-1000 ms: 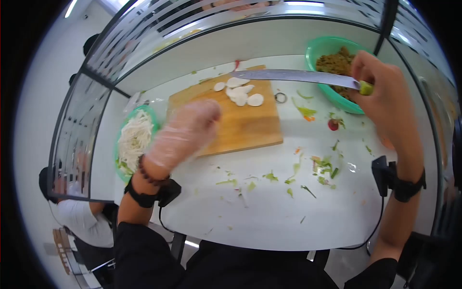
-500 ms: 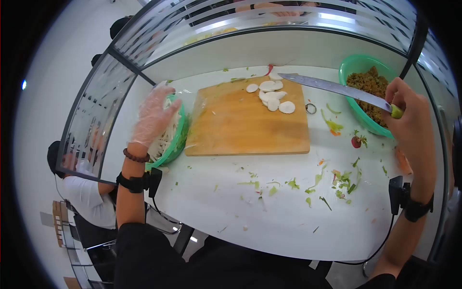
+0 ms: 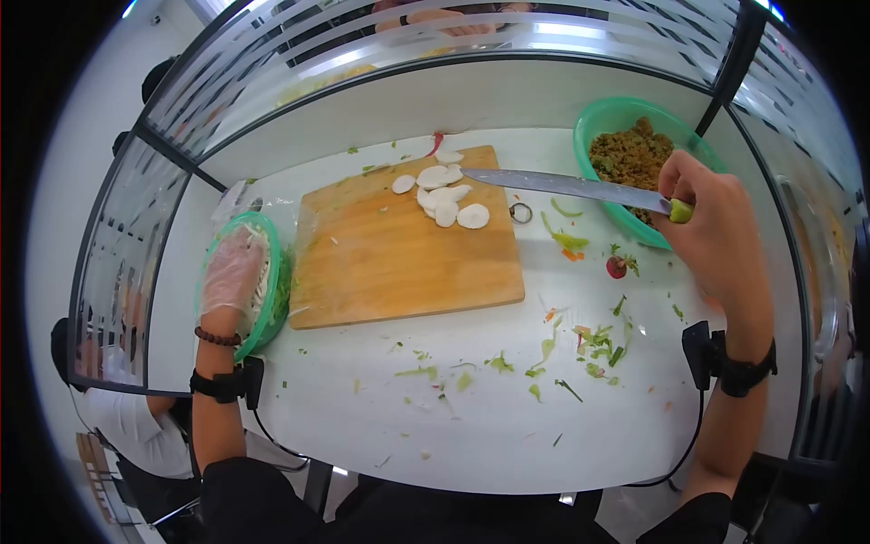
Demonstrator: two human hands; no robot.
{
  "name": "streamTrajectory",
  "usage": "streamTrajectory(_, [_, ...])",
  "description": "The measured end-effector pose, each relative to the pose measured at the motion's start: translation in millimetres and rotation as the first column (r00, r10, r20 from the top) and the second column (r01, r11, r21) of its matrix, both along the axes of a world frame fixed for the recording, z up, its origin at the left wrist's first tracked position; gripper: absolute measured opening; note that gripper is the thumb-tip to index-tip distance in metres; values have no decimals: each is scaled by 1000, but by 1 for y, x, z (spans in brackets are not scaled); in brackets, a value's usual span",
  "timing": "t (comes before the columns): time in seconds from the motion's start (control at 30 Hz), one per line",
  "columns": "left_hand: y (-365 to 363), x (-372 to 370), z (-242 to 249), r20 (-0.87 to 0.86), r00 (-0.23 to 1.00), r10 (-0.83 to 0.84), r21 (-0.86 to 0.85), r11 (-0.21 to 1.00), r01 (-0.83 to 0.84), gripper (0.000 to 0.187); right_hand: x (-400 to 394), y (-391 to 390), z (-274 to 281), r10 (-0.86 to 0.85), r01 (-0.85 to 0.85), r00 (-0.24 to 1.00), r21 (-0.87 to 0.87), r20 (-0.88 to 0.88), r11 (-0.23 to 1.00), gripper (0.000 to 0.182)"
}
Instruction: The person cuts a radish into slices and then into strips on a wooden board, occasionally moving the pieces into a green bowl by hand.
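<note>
My gloved left hand (image 3: 231, 272) is down in the green bowl (image 3: 276, 290) just left of the board (image 3: 399, 254), fingers spread loosely over the white shreds (image 3: 261, 281); I cannot tell whether it has closed on any. My right hand (image 3: 716, 231) is wrapped tight round the handle of the knife (image 3: 562, 186), off to the right of the board, the blade lying flat and pointing in over the board's far right corner. White slices (image 3: 444, 195) sit in a small heap at that far side.

To do this well, I judge I should keep the blade level and its edge turned away from my reaching arm, and gather the shreds in a snug pinch so few drop on the way to the board.

The white surface (image 3: 471, 426) near the board is littered with green and orange scraps (image 3: 598, 340). A second bowl (image 3: 625, 122) with brown mince (image 3: 634, 154) stands right of the board. Frosted glass screens (image 3: 381, 54) close in the far and left sides; another person sits beyond the left screen.
</note>
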State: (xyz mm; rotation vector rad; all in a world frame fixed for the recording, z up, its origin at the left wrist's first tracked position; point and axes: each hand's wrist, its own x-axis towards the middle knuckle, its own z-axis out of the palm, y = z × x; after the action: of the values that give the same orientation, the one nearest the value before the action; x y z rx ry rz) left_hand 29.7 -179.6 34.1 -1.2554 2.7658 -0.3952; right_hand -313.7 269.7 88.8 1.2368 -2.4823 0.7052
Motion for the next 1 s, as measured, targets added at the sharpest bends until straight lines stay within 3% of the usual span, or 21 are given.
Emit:
streamTrajectory(0.03, [11, -7, 6, -13, 999, 45, 16, 999, -44, 55, 0, 1, 1, -5, 5, 1000, 3, 9, 1000, 24])
streamTrajectory(0.13, [-75, 41, -28, -17, 968, -250, -81, 965, 247, 54, -1, 3, 1, 8, -8, 1000, -25, 29, 1000, 24])
streamTrajectory(0.23, [-35, 25, 25, -290, 923, -252, -4, 965, 262, 49, 2, 2, 0, 21, -18, 998, -49, 53, 999, 24])
streamTrajectory(0.33, [25, -6, 89, -294, 930, -221, -17, 974, 226, 43, 3, 2, 3, 12, -8, 996, -47, 85, 999, 25])
streamTrajectory(0.37, [24, -10, 88, -273, 867, -418, -183, 907, 380, 39, 3, 2, 4, 8, -4, 995, -44, 96, 999, 25])
streamTrajectory(0.47, [93, -62, 109, -483, 856, -183, 189, 933, 307, 25, 5, 3, 6, 11, -8, 998, -43, 58, 999, 24])
streamTrajectory(0.5, [100, -75, 106, -481, 838, -256, 155, 916, 369, 25, 4, 3, 6, 4, -2, 998, -35, 59, 999, 24])
streamTrajectory(0.63, [100, -129, 82, -362, 774, -519, -40, 839, 543, 28, 10, 5, 9, 28, -27, 999, -31, 32, 999, 23])
streamTrajectory(0.7, [87, -162, 73, -277, 846, -456, 125, 856, 502, 30, 11, 6, 10, 31, -30, 999, -32, 42, 999, 23])
streamTrajectory(0.77, [77, -191, 62, -154, 871, -467, 138, 863, 486, 29, 13, 7, 12, 33, -31, 998, -30, 50, 999, 23])
streamTrajectory(0.9, [43, -213, 16, -75, 771, -632, -19, 774, 633, 25, 14, 10, 16, 58, -56, 998, -43, 28, 998, 24])
streamTrajectory(1.0, [44, -228, 10, 100, 876, -472, 21, 881, 472, 23, 11, 13, 15, 78, -79, 997, -59, -18, 995, 25])
